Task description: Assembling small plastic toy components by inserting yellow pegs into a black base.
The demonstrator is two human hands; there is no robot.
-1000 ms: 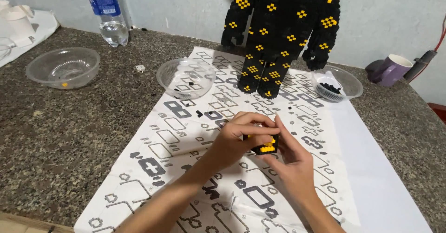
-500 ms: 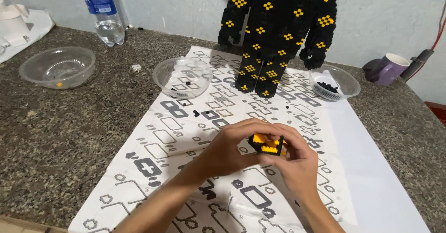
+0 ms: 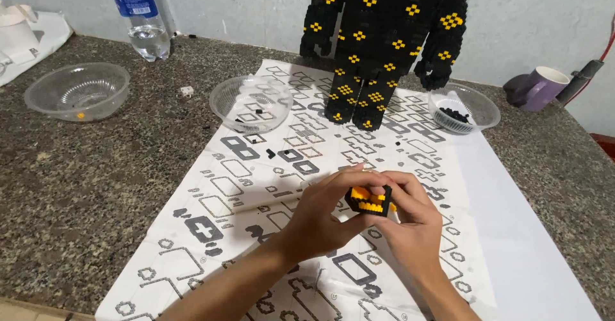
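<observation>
A small black and yellow brick block [image 3: 369, 200] is held between both hands above a printed instruction sheet [image 3: 256, 167]. My left hand [image 3: 323, 215] wraps it from the left, thumb and fingers closed on it. My right hand [image 3: 413, 222] grips it from the right, fingertips on its top. Behind them a tall black brick figure with yellow dots [image 3: 384, 39] stands on the sheet's far end.
Three clear plastic bowls sit on the granite counter: one at left [image 3: 77, 91], one at the sheet's top left [image 3: 251, 103], and one with black pieces at right [image 3: 463, 108]. A water bottle [image 3: 142, 15] and a purple mug [image 3: 541, 88] stand at the back. Loose black bits lie on the sheet.
The hands and the block shifted slightly toward me and to the right; the block has turned so more of its yellow face shows. Both hands stay closed on it.
</observation>
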